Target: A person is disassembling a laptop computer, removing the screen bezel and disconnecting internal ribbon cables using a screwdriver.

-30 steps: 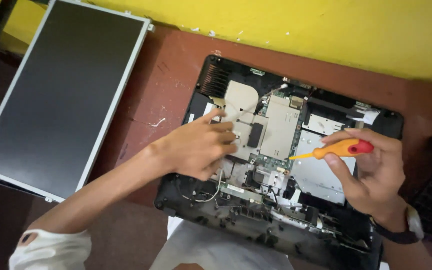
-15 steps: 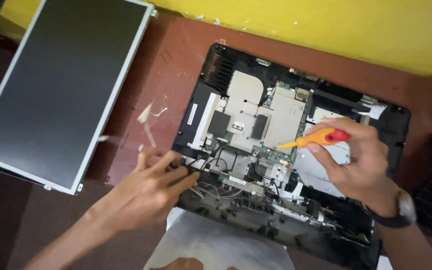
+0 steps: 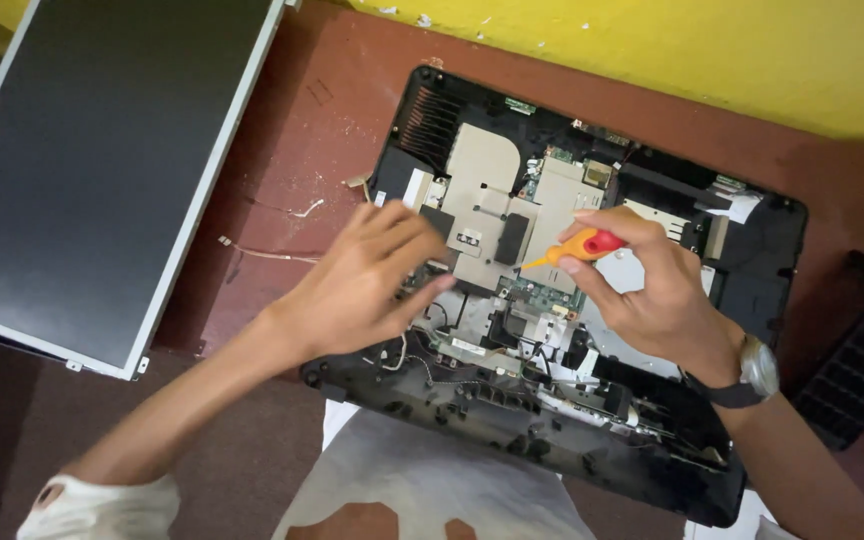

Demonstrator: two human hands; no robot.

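Observation:
An opened black computer chassis (image 3: 762, 250) lies on a reddish-brown surface, its circuit board and metal shields (image 3: 492, 190) exposed. My right hand (image 3: 652, 290) grips a small screwdriver (image 3: 577, 247) with an orange and red handle, its tip pointing left and down at the board's middle. A wristwatch (image 3: 757, 372) is on that wrist. My left hand (image 3: 367, 275) rests on the chassis's left edge, fingers curled toward the cables near the board; I cannot tell whether it holds anything.
A detached flat display panel (image 3: 102, 170) lies at the left. A yellow wall (image 3: 702, 50) runs along the back. White cloth or paper (image 3: 432, 480) sits at the front, a dark vented part (image 3: 862, 350) at the right. Thin loose wires (image 3: 267, 252) lie between panel and chassis.
My left hand moved from the board out to the loose wires on the left, then back onto the chassis's left edge. The screwdriver hand stayed over the board.

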